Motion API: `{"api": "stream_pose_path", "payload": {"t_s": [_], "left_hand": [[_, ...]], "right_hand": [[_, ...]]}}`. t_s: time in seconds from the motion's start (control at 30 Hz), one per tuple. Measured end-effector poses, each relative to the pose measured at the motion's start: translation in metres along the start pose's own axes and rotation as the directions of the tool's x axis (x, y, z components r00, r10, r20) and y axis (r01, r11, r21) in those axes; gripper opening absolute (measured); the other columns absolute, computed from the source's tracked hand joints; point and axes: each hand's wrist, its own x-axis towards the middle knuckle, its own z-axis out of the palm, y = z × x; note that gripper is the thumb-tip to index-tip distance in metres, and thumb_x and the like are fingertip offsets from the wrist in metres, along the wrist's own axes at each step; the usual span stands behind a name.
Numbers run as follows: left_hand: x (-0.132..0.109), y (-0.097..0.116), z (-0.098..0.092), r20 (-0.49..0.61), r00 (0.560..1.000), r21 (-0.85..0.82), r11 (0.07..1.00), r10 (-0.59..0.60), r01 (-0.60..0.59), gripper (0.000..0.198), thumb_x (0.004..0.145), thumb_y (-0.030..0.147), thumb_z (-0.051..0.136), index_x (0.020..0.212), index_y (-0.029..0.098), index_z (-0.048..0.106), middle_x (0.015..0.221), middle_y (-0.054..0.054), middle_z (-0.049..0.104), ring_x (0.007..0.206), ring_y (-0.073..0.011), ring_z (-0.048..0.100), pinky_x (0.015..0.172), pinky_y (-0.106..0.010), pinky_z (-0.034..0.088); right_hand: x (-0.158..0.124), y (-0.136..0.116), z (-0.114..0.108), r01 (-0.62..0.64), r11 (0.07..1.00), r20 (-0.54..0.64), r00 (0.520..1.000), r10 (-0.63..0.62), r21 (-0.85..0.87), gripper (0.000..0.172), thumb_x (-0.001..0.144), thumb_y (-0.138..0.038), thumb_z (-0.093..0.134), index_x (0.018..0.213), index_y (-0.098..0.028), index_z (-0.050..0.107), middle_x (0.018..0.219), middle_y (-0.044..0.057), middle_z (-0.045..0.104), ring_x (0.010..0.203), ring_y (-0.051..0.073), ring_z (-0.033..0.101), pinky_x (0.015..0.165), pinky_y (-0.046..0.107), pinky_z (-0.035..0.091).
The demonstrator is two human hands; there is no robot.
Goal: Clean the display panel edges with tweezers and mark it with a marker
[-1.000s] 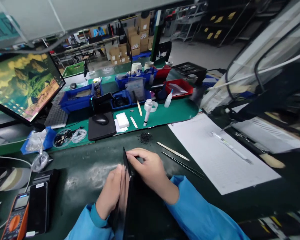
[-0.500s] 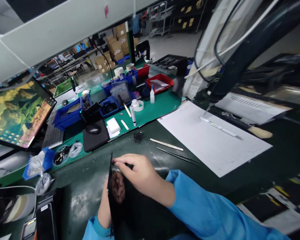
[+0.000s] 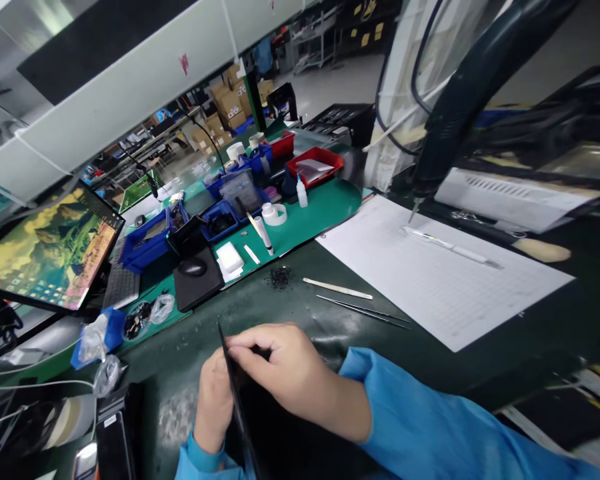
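A thin black flat panel (image 3: 241,417), perhaps a tablet or display, stands on edge and leans left over the dark green bench mat (image 3: 180,407). My left hand (image 3: 213,403) grips its near side, and my right hand (image 3: 280,370) wraps over its upper edge from the right. The panel's face is mostly hidden by my hands and its angle. Nearest my right hand lie a small heap of black bits (image 3: 281,277), a pale slender stick (image 3: 337,288) and fine black tweezers (image 3: 363,310).
A white gridded sheet (image 3: 430,267) holds a white pen-like tool (image 3: 453,248), below a dark hanging soldering-type tool (image 3: 455,113). Blue bins (image 3: 147,243), a red tray (image 3: 313,165), a computer mouse (image 3: 193,268) on a black pad and a monitor (image 3: 50,250) line the back.
The whole view has rolled, so the bench now slopes up to the right. The panel's top edge leans further left, and both my hands still hold it.
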Motion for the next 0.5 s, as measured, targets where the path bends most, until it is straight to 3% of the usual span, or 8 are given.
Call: {"api": "stream_pose_path", "payload": {"t_s": [0.07, 0.13, 0.27, 0.4, 0.5], "left_hand": [[-0.003, 0.006, 0.004, -0.082, 0.986, 0.105, 0.985, 0.147, -0.138, 0.031, 0.078, 0.053, 0.071, 0.086, 0.024, 0.067, 0.087, -0.004, 0.066, 0.083, -0.0231, 0.058, 0.084, -0.034, 0.052], [-0.003, 0.013, 0.008, -0.083, 0.972, 0.201, 0.959, 0.222, -0.202, 0.029, 0.079, 0.051, 0.07, 0.082, 0.022, 0.069, 0.081, -0.004, 0.067, 0.075, -0.0221, 0.057, 0.082, -0.036, 0.052], [0.0, 0.021, 0.012, -0.069, 0.964, 0.325, 0.919, 0.258, -0.223, 0.033, 0.079, 0.052, 0.068, 0.076, 0.019, 0.071, 0.073, -0.005, 0.067, 0.07, -0.0225, 0.059, 0.08, -0.036, 0.052], [0.002, 0.02, 0.009, -0.119, 0.961, 0.346, 0.918, 0.248, -0.194, 0.036, 0.079, 0.055, 0.067, 0.08, 0.019, 0.072, 0.073, -0.005, 0.068, 0.075, -0.0241, 0.062, 0.081, -0.036, 0.052], [0.002, 0.018, 0.009, -0.102, 0.963, 0.344, 0.917, 0.249, -0.201, 0.032, 0.08, 0.05, 0.068, 0.07, 0.02, 0.069, 0.067, -0.004, 0.064, 0.068, -0.0218, 0.058, 0.078, -0.035, 0.051]], "right_hand": [[0.0, 0.001, 0.001, 0.005, 1.0, -0.007, 1.0, -0.005, -0.012, 0.017, 0.085, -0.017, 0.064, 0.086, -0.021, 0.08, 0.086, 0.001, 0.079, 0.078, 0.016, 0.075, 0.069, 0.021, 0.057], [0.0, 0.003, 0.002, 0.002, 1.0, -0.019, 1.0, -0.003, -0.031, 0.016, 0.083, -0.017, 0.064, 0.085, -0.02, 0.079, 0.084, 0.001, 0.079, 0.075, 0.016, 0.074, 0.066, 0.021, 0.057], [0.001, 0.004, 0.002, -0.019, 0.999, -0.028, 0.999, 0.018, -0.04, 0.017, 0.082, -0.014, 0.062, 0.084, -0.02, 0.079, 0.08, 0.0, 0.078, 0.071, 0.016, 0.073, 0.062, 0.021, 0.055], [0.002, -0.001, -0.002, -0.045, 0.999, 0.039, 0.998, 0.045, 0.008, 0.02, 0.088, -0.018, 0.059, 0.087, -0.022, 0.079, 0.089, 0.001, 0.079, 0.081, 0.018, 0.075, 0.072, 0.024, 0.057], [0.002, 0.0, -0.002, -0.038, 0.999, 0.039, 0.998, 0.038, -0.002, 0.02, 0.088, -0.018, 0.06, 0.087, -0.021, 0.079, 0.09, 0.001, 0.079, 0.082, 0.018, 0.075, 0.072, 0.024, 0.057]]}}
